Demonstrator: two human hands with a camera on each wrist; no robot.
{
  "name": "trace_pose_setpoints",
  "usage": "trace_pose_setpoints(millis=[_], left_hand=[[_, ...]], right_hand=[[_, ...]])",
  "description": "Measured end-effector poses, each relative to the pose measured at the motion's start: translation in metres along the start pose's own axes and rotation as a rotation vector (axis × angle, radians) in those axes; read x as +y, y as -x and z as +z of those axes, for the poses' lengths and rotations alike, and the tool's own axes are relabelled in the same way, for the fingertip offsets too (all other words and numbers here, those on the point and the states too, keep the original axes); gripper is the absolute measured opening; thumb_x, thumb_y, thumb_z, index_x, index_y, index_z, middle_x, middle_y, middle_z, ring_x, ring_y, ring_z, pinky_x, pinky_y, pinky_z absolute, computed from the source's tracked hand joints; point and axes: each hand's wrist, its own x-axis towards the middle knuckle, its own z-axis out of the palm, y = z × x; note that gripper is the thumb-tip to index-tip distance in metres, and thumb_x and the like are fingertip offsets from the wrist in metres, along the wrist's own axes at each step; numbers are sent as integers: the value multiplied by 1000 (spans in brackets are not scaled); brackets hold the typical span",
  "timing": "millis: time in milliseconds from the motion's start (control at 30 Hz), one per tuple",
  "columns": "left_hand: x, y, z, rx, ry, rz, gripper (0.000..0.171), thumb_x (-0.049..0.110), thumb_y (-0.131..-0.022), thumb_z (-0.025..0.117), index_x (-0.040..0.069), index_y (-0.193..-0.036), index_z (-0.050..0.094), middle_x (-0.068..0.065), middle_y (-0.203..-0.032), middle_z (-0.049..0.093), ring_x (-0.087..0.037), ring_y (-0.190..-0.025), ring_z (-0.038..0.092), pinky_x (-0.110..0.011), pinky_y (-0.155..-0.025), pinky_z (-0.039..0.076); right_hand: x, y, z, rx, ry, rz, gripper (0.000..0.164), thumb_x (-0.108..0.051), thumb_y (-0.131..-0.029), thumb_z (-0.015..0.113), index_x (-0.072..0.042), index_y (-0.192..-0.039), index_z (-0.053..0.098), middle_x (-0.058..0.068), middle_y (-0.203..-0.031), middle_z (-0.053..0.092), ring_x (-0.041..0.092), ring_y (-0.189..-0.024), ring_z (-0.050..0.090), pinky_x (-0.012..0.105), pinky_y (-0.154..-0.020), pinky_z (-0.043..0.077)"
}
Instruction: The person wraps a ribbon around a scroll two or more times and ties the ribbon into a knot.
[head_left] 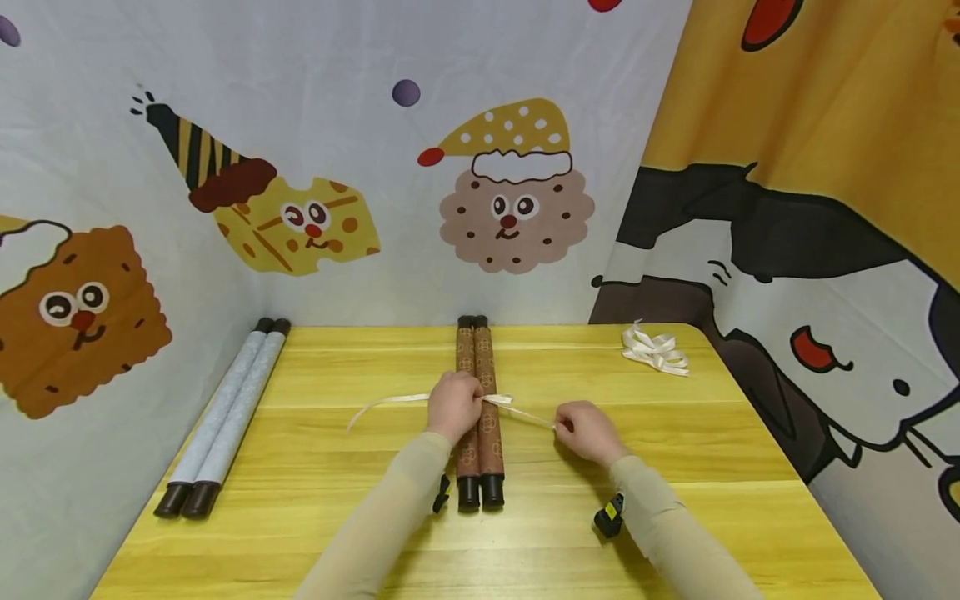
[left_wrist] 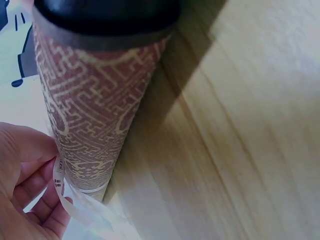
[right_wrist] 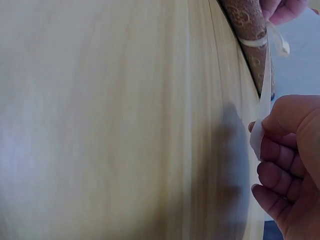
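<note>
Two brown patterned scroll rolls [head_left: 489,433] with dark end caps lie side by side at the table's middle. A narrow cream ribbon [head_left: 405,398] passes round them, with a small loop on top and a loose tail out to the left. My left hand [head_left: 453,406] lies over the rolls and pinches the ribbon between thumb and fingers, as the left wrist view shows. To the right of the rolls, my right hand [head_left: 590,432] pinches another length of ribbon [right_wrist: 265,95], stretched taut from the loop. The knot is partly hidden by the left fingers.
Two pale blue rolls [head_left: 232,408] with dark caps lie along the table's left side. A loose heap of cream ribbon [head_left: 654,350] sits at the back right. Behind the wooden table [head_left: 337,533] hangs a printed cartoon curtain [head_left: 330,67].
</note>
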Motion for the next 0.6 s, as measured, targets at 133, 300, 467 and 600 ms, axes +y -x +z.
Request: trace_pose_setpoints(millis=[133,300,467,600], left_hand=[[1,0,-1,6,3,2,13,2,-81,71,13,-80,77,-2,-80,65,-23,-78,57,-38,-70,52],[-2,3,-8,15,52,23,8,5,-84,73,11,-83,77,-3,-83,68,-25,-81,61,-40,-78,52],[-13,3,-25,12,116,11,10,7,-89,71,6,-95,77,-10,-96,73,-30,-95,66,-45,-97,46],[-27,3,-36,4,145,-46,16,5,-90,69,2,-104,75,-13,-105,72,-34,-104,64,-47,-98,46]], right_hand=[[2,1,-4,-10,31,33,20,-5,-83,68,-17,-70,57,-5,-68,50,15,-67,46,35,-64,42],[2,-1,-4,-32,29,94,18,-13,-87,71,-17,-73,61,-6,-69,52,15,-68,47,36,-65,43],[-6,-11,-6,-33,-4,152,10,-23,-88,74,-15,-87,68,-6,-78,58,17,-78,54,38,-72,47],[-17,-22,-5,-21,-52,136,17,-24,-90,73,-10,-99,69,-1,-88,65,22,-86,58,41,-77,49]])
